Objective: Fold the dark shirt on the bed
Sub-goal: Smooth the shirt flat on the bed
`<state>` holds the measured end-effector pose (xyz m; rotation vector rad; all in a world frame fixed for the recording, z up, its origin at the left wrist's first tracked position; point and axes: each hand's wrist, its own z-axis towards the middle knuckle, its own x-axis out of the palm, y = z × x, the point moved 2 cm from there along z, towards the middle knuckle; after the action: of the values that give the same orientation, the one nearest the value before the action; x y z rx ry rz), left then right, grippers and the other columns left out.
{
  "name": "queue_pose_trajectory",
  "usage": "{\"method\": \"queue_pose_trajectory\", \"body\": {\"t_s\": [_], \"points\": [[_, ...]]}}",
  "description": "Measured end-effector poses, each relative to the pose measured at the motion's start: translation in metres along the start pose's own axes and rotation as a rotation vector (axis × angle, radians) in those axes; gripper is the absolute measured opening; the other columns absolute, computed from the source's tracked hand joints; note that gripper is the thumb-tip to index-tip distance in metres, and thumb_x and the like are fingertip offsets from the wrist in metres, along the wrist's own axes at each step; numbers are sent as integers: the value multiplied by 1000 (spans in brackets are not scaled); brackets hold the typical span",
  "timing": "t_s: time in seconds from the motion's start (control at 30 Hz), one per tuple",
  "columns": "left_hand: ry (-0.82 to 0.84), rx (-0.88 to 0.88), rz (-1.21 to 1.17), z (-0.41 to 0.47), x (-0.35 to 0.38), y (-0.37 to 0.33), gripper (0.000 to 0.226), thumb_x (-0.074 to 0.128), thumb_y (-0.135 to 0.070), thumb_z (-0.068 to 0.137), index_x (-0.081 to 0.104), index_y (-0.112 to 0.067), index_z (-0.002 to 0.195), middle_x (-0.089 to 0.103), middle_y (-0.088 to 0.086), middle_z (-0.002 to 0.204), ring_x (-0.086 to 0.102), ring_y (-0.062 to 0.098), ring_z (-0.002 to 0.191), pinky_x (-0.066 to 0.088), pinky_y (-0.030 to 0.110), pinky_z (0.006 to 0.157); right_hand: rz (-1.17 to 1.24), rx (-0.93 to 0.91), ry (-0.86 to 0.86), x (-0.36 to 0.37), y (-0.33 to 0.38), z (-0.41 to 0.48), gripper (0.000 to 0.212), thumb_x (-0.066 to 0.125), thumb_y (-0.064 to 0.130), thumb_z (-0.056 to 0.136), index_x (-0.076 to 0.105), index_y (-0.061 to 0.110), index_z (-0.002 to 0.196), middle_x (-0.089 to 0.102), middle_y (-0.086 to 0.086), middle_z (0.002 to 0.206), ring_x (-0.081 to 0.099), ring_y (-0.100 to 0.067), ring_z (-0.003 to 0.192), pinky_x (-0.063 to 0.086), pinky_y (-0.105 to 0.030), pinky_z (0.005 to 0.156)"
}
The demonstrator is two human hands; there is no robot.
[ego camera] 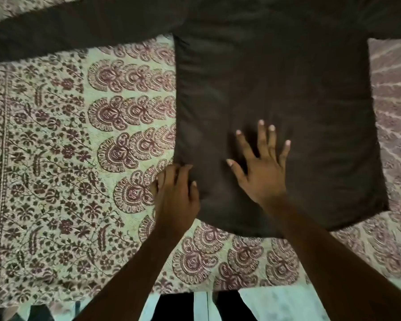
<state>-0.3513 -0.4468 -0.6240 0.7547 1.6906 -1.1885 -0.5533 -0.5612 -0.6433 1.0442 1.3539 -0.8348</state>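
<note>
Bedspread (56, 158) holds one dark shirt (287, 89); of two hands, left (176, 195) grips its edge, right (262, 172) (splayed) presses.

Pale green printed cotton bedspread (56, 158), rows of maroon fan-shaped paisley motifs across its centre, floral vine field and banded border at left, pinkish striped area at far right, pale teal floor (287, 304) along near edge.

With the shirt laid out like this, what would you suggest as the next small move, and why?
Probably fold the left side inward: the left hand grips the left edge of the dark shirt, and the right hand lies flat on its body as an anchor.
</note>
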Motion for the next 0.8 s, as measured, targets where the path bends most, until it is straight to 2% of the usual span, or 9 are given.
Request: {"method": "queue_pose_trajectory", "body": {"t_s": [0.07, 0.17, 0.27, 0.33, 0.4, 0.47, 0.57, 0.7, 0.8], "points": [[63, 125, 74, 34, -6, 11, 50, 56, -36, 91, 55, -26, 140, 49, 2, 143, 46, 29, 128, 40, 51, 99, 6, 1, 78, 7, 17, 11, 76, 32, 71, 99, 13, 36, 164, -9, -12, 173, -7, -40, 159, -5, -65, 124], [160, 304, 197, 71, -11, 30, 57, 53, -44, 94, 46, -31, 149, 35, -4, 162, 35, 27, 144, 31, 50, 108, -10, -250, 146, 17, 51, -25, 78, 38, 66, 99, 13, 33, 165, -5, -21, 171, -4, -46, 157, 17, -71, 119], [196, 431, 230, 107, -19, 45, 60, 50, -47, 94, 44, -31, 152, 28, -4, 169, 32, 30, 151, 26, 51, 113, 21, -488, 188, 14, 64, -49, 67, 40, 62, 102, 21, 41, 162, 3, -18, 172, 3, -50, 156, 19, -69, 120], [204, 516, 269, 128, -22, 49, 64, 47, -52, 93, 42, -31, 153, 23, -4, 171, 28, 31, 153, 28, 53, 114, 75, -497, 141, 1, 60, -33, 64, 40, 57, 104, 24, 36, 163, 8, -13, 173, 15, -40, 157, 30, -63, 119], [212, 585, 291, 145, -23, 55, 68, 45, -57, 92, 39, -31, 155, 22, -2, 172, 25, 30, 155, 28, 54, 113, 150, -380, 3, -10, 56, 10, 63, 44, 51, 105, 29, 28, 162, 15, -14, 172, 25, -34, 156, 37, -58, 116], [236, 646, 304, 147, -23, 62, 74, 46, -60, 92, 35, -29, 158, 20, 0, 173, 27, 32, 154, 28, 55, 113, 163, -176, -80, -14, 52, 67, 65, 46, 50, 104, 29, 26, 162, 15, -14, 171, 22, -36, 157, 34, -58, 119], [231, 659, 281, 122, -27, 74, 75, 51, -60, 90, 42, -24, 156, 24, 3, 171, 34, 32, 151, 30, 54, 110, 112, 7, 18, -9, 59, 137, 72, 42, 61, 101, 19, 33, 164, -1, -13, 173, 0, -40, 159, 16, -60, 125], [135, 600, 82, 131, -33, 69, 47, 55, -38, 93, 61, -17, 134, 53, 5, 148, 51, 31, 134, 33, 48, 105, 6, -176, 122, 9, 84, 115, 69, 33, 60, 103, 17, 32, 164, -2, -15, 173, -5, -40, 159, 12, -67, 122], [40, 527, 51, 191, -38, 46, 47, 46, -34, 99, 55, -14, 141, 47, 6, 156, 45, 30, 141, 33, 47, 110, 56, -375, 181, 10, 91, 61, 68, 35, 58, 104, 23, 28, 164, 4, -15, 173, 2, -38, 159, 18, -65, 121]]}}
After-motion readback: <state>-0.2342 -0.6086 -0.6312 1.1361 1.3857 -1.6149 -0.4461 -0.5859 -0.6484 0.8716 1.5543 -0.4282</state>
